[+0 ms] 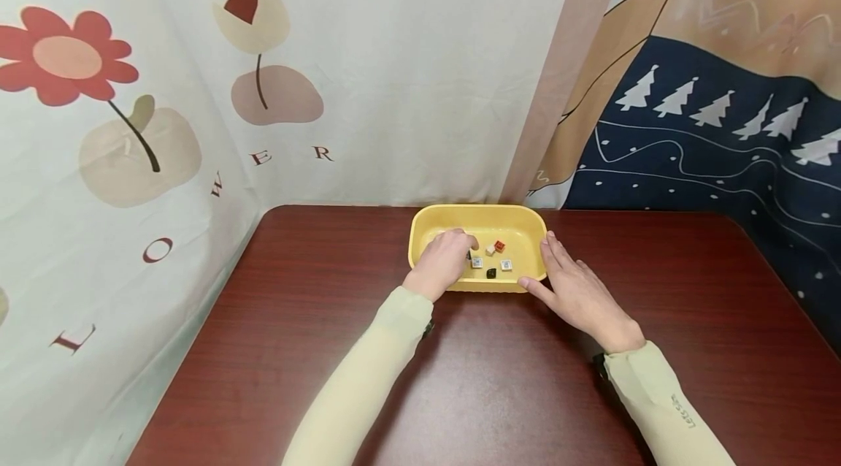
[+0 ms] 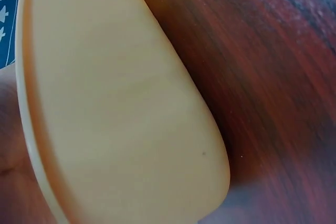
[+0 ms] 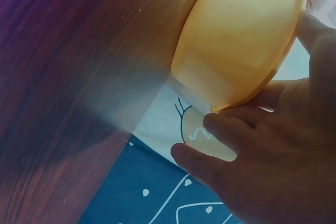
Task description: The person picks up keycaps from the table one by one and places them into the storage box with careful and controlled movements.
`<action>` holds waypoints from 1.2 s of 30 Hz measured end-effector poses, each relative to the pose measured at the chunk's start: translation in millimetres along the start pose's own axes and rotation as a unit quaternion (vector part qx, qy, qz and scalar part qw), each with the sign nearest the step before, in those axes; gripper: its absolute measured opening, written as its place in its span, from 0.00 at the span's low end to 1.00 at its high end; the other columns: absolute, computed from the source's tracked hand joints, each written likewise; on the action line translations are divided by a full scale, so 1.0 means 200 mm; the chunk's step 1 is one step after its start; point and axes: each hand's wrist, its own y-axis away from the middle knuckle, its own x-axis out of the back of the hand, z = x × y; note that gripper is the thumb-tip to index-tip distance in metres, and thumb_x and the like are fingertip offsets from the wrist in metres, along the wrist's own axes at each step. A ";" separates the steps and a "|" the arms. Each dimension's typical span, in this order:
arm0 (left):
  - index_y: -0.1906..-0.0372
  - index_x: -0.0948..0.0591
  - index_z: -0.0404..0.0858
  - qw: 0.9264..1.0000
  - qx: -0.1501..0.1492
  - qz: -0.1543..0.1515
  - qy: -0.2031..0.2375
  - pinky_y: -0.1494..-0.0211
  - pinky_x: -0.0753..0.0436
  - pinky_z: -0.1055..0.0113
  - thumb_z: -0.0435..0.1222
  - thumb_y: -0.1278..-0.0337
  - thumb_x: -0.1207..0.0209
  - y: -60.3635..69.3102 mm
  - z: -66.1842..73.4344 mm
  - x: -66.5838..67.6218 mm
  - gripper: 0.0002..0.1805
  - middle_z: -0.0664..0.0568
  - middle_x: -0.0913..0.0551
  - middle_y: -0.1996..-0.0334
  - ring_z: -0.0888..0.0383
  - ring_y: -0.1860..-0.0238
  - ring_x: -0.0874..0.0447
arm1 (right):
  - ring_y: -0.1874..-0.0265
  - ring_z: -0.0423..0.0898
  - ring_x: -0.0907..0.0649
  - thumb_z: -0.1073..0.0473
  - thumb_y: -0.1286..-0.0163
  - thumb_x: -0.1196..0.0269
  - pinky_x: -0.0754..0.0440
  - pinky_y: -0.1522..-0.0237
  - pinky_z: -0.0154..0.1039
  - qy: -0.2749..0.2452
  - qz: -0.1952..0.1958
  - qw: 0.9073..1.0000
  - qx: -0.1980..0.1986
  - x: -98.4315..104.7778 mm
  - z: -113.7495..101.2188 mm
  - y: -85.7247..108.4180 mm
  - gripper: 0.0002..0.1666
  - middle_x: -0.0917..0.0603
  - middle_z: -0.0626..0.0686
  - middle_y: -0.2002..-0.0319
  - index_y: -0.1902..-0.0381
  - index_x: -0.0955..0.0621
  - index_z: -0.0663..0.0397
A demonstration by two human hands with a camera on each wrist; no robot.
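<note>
A yellow plastic bin (image 1: 482,286) stands near the far edge of the table and holds several small pieces. My left hand (image 1: 443,258) reaches over its near left rim, fingers bent down inside. A dark bit shows beside those fingertips, but whether they pinch it is hidden. Close by lie a white square piece (image 1: 477,262) with a grey mark, a similar square piece (image 1: 506,265), a black piece (image 1: 491,273), a cream piece (image 1: 490,250) and a red-orange piece (image 1: 499,246). With fairly straight fingers, my right hand (image 1: 581,294) touches the bin's right end; its thumb lies at the near right corner.
The dark red-brown wooden table (image 1: 499,378) extends around the bin. Directly behind its far edge hangs a printed curtain (image 1: 394,86). In the left wrist view, the bin's outer wall (image 2: 121,103) fills much of the picture.
</note>
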 end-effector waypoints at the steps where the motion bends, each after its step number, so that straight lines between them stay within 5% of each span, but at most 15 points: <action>1: 0.51 0.10 0.40 1.000 0.000 -0.001 0.000 0.49 0.15 0.56 0.23 0.41 0.36 0.00 0.00 0.00 0.16 0.48 0.13 0.54 0.50 0.51 0.14 | 0.21 0.65 0.45 0.29 0.22 0.50 0.40 0.29 0.70 0.001 0.000 1.000 0.001 0.00 0.00 0.00 0.57 0.52 0.69 0.19 0.21 0.47 0.72; 16: 0.49 0.10 0.41 1.000 0.018 -0.010 0.005 0.50 0.15 0.55 0.29 0.38 0.34 -0.01 -0.03 -0.01 0.14 0.48 0.13 0.52 0.50 0.51 0.14 | 0.21 0.65 0.45 0.27 0.23 0.51 0.41 0.28 0.70 0.002 -0.003 1.000 0.002 0.00 -0.01 0.00 0.58 0.52 0.69 0.19 0.21 0.47 0.72; 24: 0.39 0.15 0.42 0.998 0.017 0.049 0.023 0.44 0.17 0.53 0.39 0.31 0.35 0.06 -0.04 0.03 0.18 0.49 0.14 0.45 0.49 0.45 0.15 | 0.21 0.65 0.45 0.26 0.23 0.51 0.40 0.29 0.69 0.004 -0.002 1.000 0.003 0.00 -0.01 0.00 0.59 0.52 0.68 0.19 0.21 0.47 0.72; 36: 0.36 0.19 0.38 0.987 -0.037 0.151 0.047 0.39 0.20 0.49 0.40 0.28 0.38 0.22 -0.07 0.08 0.20 0.48 0.17 0.41 0.48 0.40 0.18 | 0.21 0.65 0.45 0.25 0.24 0.52 0.42 0.28 0.69 0.003 -0.006 1.000 -0.006 0.00 -0.01 0.01 0.60 0.54 0.68 0.19 0.20 0.47 0.72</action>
